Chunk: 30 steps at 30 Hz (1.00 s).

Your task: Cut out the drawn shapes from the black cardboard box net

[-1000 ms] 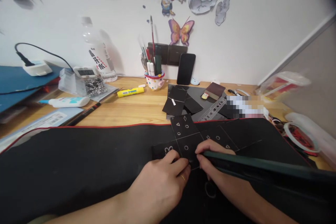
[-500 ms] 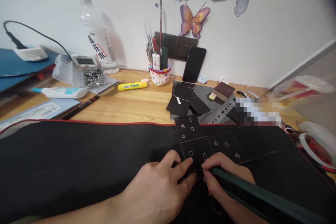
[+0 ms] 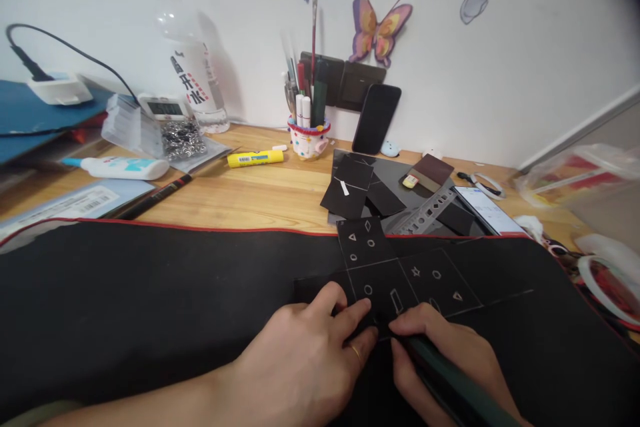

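Note:
A black card (image 3: 383, 271) with pale outlined shapes and straight lines lies on the black mat (image 3: 150, 293). My left hand (image 3: 305, 353) rests on the card's near left part, fingers bent, apart and pressing down, with a ring on one finger. Beside it, my right hand (image 3: 445, 337) is closed round a thick dark green pen-shaped tool (image 3: 443, 370). The tool's tip is hidden by the fingers, close to a drawn rectangle. Circles, triangles, a diamond and a star show on the card beyond both hands.
Behind the mat are black card pieces (image 3: 350, 197), a clear stencil ruler (image 3: 425, 213), a lit phone (image 3: 487, 210) and a dark phone (image 3: 377, 120). A pen cup (image 3: 309, 141), yellow glue stick (image 3: 255, 159) and water bottle (image 3: 193, 73) stand or lie farther left. A tape roll (image 3: 607, 290) is at right.
The view has shifted slightly, and the lit phone at right now shows clearly. My right hand has moved a little right and down, baring more of the drawn rectangle. My left hand stays on the card.

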Each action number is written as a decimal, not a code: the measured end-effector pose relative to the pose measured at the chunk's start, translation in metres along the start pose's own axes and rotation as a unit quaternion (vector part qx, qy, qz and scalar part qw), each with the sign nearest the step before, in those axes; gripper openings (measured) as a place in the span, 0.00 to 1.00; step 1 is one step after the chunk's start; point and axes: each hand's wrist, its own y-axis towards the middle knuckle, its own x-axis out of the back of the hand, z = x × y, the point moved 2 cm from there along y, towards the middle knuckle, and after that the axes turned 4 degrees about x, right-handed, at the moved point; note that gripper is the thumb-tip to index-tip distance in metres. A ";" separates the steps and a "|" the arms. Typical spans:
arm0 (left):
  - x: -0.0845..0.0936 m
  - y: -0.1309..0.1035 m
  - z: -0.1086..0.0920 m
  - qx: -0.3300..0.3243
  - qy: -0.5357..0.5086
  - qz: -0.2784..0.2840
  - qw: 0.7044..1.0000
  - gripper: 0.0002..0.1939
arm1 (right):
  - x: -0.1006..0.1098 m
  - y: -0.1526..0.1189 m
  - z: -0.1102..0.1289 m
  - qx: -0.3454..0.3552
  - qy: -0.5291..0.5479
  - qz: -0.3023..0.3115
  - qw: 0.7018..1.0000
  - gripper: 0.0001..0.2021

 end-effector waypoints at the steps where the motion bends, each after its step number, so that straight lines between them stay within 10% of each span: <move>1: 0.000 0.000 0.000 0.001 -0.001 0.000 1.000 0.14 | 0.001 0.000 0.000 0.004 0.000 0.003 1.000 0.09; 30: 0.002 -0.002 0.000 0.005 -0.003 0.039 0.999 0.14 | -0.002 -0.003 -0.003 0.028 -0.019 -0.020 0.999 0.09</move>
